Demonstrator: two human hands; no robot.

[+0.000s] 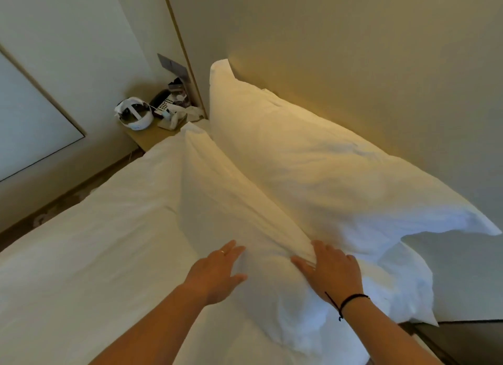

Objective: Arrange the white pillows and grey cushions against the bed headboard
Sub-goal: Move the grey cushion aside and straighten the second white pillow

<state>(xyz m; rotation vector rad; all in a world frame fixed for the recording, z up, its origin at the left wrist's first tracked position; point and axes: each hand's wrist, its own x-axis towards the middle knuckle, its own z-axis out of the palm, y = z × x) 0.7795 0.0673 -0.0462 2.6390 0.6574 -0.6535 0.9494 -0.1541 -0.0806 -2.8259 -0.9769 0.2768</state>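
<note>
Two white pillows lie at the head of the bed. The rear pillow leans against the beige headboard. The front pillow rests tilted against the rear one. My left hand lies flat on the near left side of the front pillow, fingers spread. On the top edge of that same pillow my right hand presses down, palm flat, with a black cord around the wrist. No grey cushions are in view.
The white bed sheet spreads to the left. A wooden nightstand at the far corner holds a white headset, a telephone and papers. A dark surface shows at the bottom right beside the bed.
</note>
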